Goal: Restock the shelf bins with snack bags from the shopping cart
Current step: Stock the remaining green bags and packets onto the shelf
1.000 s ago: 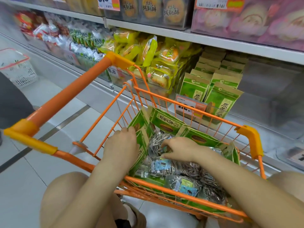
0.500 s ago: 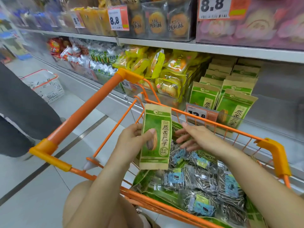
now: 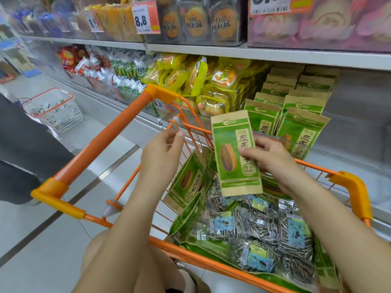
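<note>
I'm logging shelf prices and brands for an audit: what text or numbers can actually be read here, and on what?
"8,8": price tag on the upper shelf edge.
"8,8": price tag behind the shopping cart corner.
"8": only this digit shows on a cut-off tag.
"原香": green bag held by the right hand; its other print is too blurred to read.

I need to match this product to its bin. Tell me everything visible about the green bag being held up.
The flat green-and-tan paper-look snack bag stands upright above the orange wire shopping cart, picturing a striped sunflower seed beside printed characters. The right hand pinches its right edge, thumb in front. The left hand is apart from it.
</note>
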`<state>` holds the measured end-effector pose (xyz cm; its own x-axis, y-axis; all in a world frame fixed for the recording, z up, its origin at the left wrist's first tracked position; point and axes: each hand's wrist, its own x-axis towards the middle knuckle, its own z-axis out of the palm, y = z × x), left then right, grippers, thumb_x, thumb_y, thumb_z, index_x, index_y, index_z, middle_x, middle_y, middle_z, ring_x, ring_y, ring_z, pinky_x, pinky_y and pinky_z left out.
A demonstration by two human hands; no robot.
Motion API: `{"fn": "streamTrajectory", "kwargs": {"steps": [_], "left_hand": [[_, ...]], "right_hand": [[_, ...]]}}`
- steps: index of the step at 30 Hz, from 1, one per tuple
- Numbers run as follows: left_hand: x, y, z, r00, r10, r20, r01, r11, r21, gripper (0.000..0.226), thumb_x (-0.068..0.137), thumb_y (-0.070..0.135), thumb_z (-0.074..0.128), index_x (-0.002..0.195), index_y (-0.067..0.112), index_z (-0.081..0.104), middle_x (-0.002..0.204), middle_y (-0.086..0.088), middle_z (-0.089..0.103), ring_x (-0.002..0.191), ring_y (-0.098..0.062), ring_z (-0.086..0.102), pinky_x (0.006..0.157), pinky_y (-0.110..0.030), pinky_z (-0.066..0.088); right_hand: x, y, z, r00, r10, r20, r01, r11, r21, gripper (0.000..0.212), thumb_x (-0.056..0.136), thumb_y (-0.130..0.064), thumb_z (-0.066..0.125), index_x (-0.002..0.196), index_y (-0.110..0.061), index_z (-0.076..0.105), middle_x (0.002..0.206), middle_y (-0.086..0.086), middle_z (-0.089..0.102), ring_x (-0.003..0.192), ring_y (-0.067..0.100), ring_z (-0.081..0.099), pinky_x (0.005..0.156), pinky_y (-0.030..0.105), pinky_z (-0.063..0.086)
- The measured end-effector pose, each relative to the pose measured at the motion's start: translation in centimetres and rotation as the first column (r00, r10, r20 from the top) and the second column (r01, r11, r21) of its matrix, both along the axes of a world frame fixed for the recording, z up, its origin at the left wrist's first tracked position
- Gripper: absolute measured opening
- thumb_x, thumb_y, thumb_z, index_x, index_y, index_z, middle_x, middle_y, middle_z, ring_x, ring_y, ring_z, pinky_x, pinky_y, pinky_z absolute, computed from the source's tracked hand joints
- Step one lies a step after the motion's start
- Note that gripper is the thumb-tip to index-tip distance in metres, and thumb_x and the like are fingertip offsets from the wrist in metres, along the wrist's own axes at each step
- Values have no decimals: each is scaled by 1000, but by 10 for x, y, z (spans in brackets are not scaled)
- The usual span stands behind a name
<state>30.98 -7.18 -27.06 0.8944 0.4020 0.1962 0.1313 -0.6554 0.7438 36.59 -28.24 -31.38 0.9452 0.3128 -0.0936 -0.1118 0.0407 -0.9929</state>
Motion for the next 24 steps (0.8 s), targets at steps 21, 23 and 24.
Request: {"fn": "streamTrajectory", "kwargs": {"steps": [21,23,24], "left_hand": [[3,-12,-53,973,-90,-211,191,827,529,44,79,-1,57,118,18,51,95,-4,60,84,-25,59,62,-32,43],[0,-4,-33,998,-50,-36,59,938,342,43,79,-7,55,112,21,58,84,2,57,80,-22,60,67,-32,45],[0,-2,-22,999,-28,43,18,974,226,40,81,-6,56,107,23,59,81,5,54,77,-20,63,68,-34,48]], "right_hand": [[6,-5,-3,922,-355,153,355,935,29,21,86,-29,63,105,-20,62,104,2,69,94,21,66,78,36,54],[4,-5,-1,897,-409,167,407,912,48,26,89,-29,60,112,-18,58,105,0,67,97,20,64,83,40,52],[4,-4,-1,890,-422,171,419,906,54,24,91,-28,58,113,-19,57,107,0,67,98,20,64,85,42,52]]}}
